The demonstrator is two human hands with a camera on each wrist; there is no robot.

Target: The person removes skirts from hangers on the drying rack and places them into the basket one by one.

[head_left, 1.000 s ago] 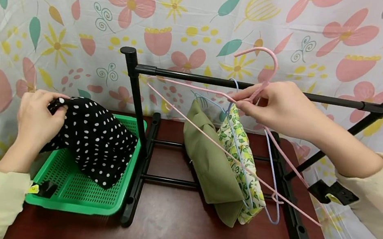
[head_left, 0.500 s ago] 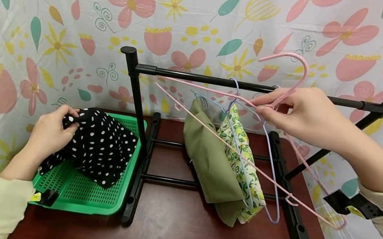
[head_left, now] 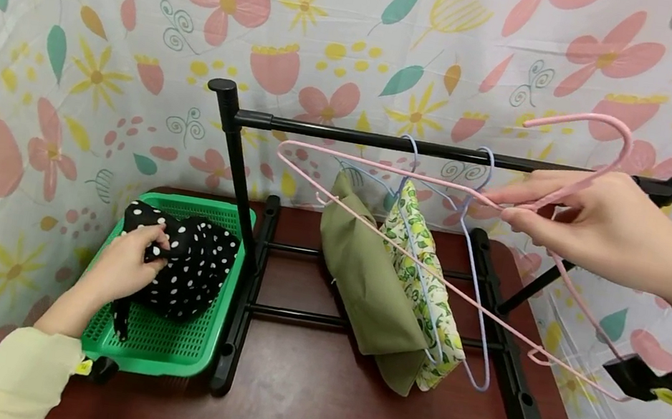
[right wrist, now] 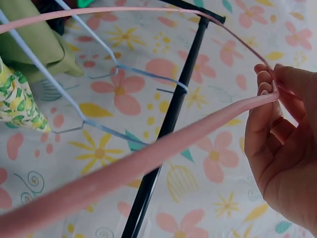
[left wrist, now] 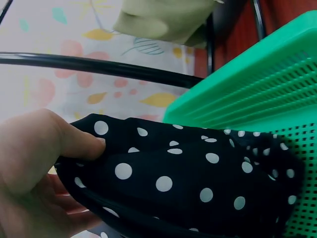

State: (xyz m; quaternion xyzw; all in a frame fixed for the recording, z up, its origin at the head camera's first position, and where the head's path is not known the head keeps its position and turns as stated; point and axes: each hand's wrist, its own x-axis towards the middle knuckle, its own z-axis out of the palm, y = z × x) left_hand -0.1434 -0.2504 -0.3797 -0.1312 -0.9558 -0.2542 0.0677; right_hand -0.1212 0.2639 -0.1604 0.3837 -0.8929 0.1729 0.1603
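Observation:
My left hand (head_left: 126,263) pinches a black cloth with white polka dots (head_left: 198,261) between thumb and fingers, as the left wrist view also shows. Most of that cloth lies bunched inside a green plastic basket (head_left: 150,364). On the other side, my right hand (head_left: 613,233) holds a pink clothes hanger (head_left: 381,166) by the neck below its hook, in front of the rack. No garment is on the pink hanger. Two blue hangers (head_left: 485,319) hang from the rack's top bar (head_left: 334,132). An olive green cloth (head_left: 363,286) and a lemon-print cloth (head_left: 430,274) hang there too.
The black rack's feet (head_left: 518,389) stand on a dark red-brown table (head_left: 307,401). Its left post (head_left: 239,180) rises right beside the basket. Close behind the rack is a flower-patterned curtain (head_left: 338,21), which also covers both sides.
My right hand has carried the pink hanger to the right. My left hand has moved right and lower over the basket, bringing the polka-dot cloth's edge with it.

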